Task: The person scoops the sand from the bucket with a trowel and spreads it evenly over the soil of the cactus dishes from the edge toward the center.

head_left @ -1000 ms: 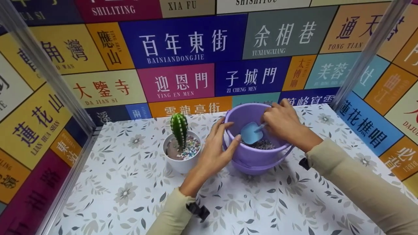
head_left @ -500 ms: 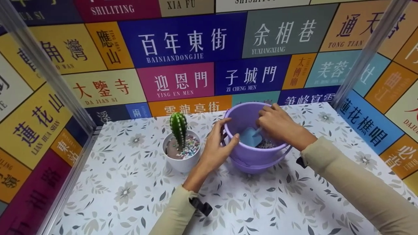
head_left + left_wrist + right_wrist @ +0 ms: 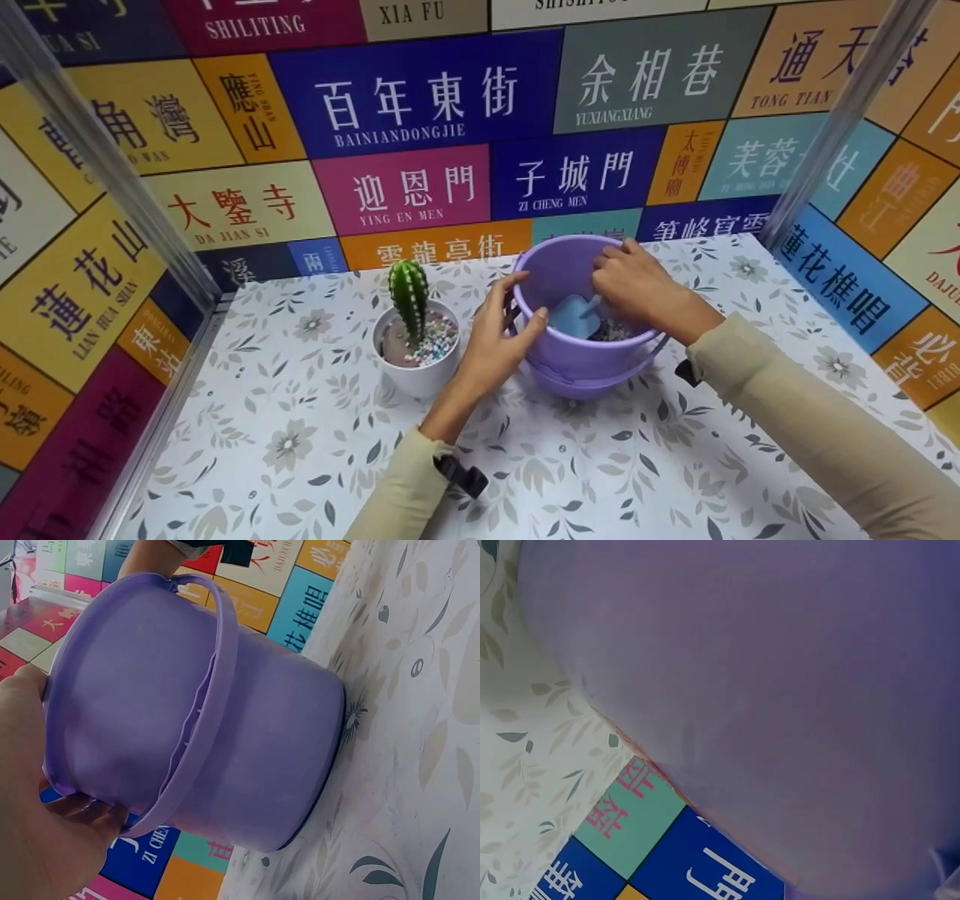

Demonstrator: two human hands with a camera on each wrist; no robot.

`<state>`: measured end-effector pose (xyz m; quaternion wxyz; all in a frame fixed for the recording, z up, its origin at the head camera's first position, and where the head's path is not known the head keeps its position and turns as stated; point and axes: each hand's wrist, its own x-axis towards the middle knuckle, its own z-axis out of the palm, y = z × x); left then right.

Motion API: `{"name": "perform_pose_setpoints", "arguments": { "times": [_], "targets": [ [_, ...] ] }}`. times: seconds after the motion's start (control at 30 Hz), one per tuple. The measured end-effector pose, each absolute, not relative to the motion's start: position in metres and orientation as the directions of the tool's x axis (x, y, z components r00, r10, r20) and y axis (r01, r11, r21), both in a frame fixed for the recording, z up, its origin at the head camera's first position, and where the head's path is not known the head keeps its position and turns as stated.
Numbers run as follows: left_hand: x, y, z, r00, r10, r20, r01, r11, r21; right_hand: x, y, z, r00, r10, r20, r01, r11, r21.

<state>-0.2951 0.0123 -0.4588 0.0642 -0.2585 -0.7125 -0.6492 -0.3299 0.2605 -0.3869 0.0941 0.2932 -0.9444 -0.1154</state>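
A purple bucket [image 3: 592, 360] stands on the table with dark gravel [image 3: 613, 330] in its bottom. My left hand [image 3: 495, 341] holds it by the left side, thumb at the near rim and fingers round the outer wall, as the left wrist view also shows. Over the far right rim my right hand [image 3: 637, 281] reaches in, gripping the handle of a blue toy shovel [image 3: 576, 316]. The shovel's blade lies low inside the bucket, close to the gravel. The bucket's wall [image 3: 742, 690] fills most of the right wrist view and hides that hand.
Left of the bucket stands a white pot [image 3: 416, 379] with a green cactus [image 3: 409, 300] and coloured pebbles. The bucket's handle [image 3: 217, 705] hangs down its near side. A wall of coloured lettered panels [image 3: 420, 97] rises behind the table [image 3: 262, 465].
My right hand has moved slightly down and left, and the shovel blade sits lower in the bucket. My left hand has shifted a little on the bucket's side.
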Motion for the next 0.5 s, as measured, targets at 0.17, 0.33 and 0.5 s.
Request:
{"name": "perform_pose_setpoints", "arguments": {
  "times": [0.17, 0.33, 0.5],
  "targets": [
    [-0.2955, 0.0122, -0.4599, -0.865, 0.279, 0.416, 0.442, 0.036, 0.896, -0.3305, 0.2626, -0.3857, -0.800, -0.598, 0.044, -0.582, 0.792, 0.186],
    [-0.2954, 0.0124, -0.4596, -0.872, 0.279, 0.401, 0.430, 0.046, 0.902, -0.3306, 0.2644, -0.3836, -0.796, -0.605, -0.011, -0.602, 0.791, 0.114],
    [-0.2956, 0.0116, -0.4599, -0.872, 0.282, 0.400, 0.429, 0.047, 0.902, -0.3309, 0.2658, -0.3833, -0.797, -0.602, -0.055, -0.604, 0.795, 0.048]
  ]
}}
